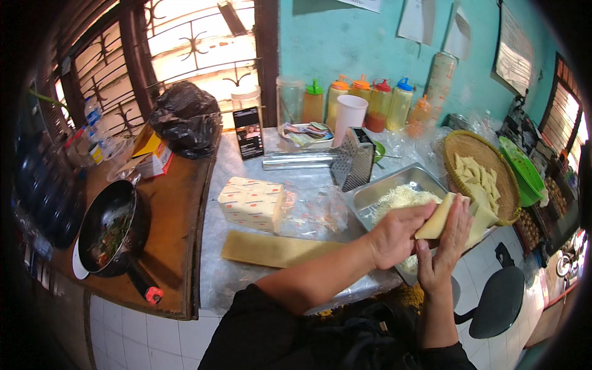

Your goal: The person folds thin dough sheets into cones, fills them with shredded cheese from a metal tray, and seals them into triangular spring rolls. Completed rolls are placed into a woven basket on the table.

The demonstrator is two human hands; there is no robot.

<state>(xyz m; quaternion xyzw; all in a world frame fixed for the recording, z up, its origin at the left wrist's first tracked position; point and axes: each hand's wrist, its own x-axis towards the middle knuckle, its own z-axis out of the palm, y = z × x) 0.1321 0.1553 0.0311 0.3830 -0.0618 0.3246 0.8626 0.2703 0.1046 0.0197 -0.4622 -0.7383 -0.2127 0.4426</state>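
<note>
The folded pale sheet (435, 221) is held over the metal tray (420, 179) of white shreds (404, 198), each grip closed against it, left hand (398, 235) and right hand (448, 239); light, even pressure seems called for, lest edges be torn.

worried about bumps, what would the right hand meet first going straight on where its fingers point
Probably the woven basket with pale folded pieces in it, just beyond the right hand; depth is unclear, so it might pass above.
</note>
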